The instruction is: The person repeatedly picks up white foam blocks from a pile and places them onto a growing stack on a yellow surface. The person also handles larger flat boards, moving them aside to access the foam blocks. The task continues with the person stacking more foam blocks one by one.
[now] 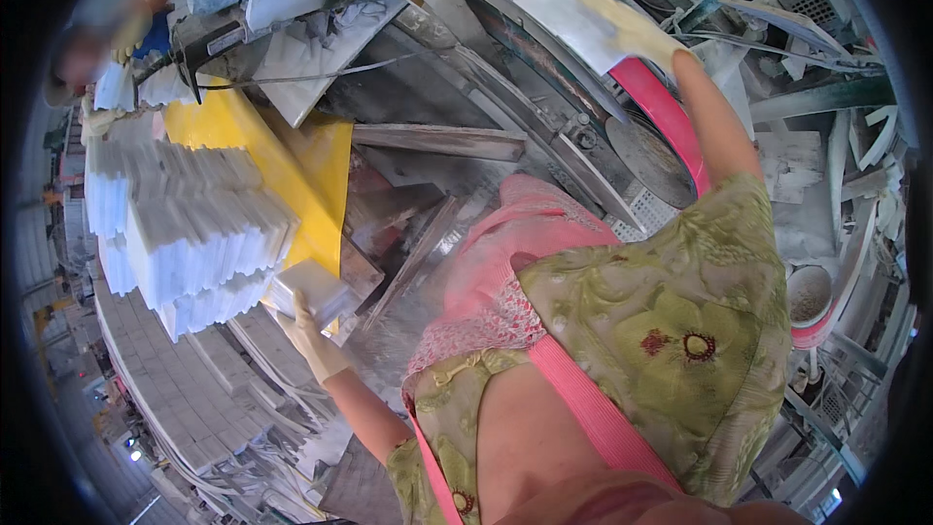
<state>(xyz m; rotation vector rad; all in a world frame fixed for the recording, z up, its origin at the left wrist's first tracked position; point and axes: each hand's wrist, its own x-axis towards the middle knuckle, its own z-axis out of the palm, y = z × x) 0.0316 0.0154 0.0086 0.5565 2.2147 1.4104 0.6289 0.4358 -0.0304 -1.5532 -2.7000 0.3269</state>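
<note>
My left hand (309,329), in a pale glove, grips a white stone tile (313,284) beside large stacks of similar tiles (199,219). It may be more than one tile; the fingers partly hide the edge. Far off to the right, my gloved right hand (637,31) lies with its fingers stretched out over the end of another white tile (564,21). That tile rests flat on a narrow red conveyor belt (666,117). The right fingertips are slightly blurred.
Yellow sheeting (316,170) lies between the stacks and the machine frame (573,160). A wooden plank (442,140) and slanted boards stand in front of me. A person (92,53) is at the far left. At the right are a bucket (809,294) and scrap pieces.
</note>
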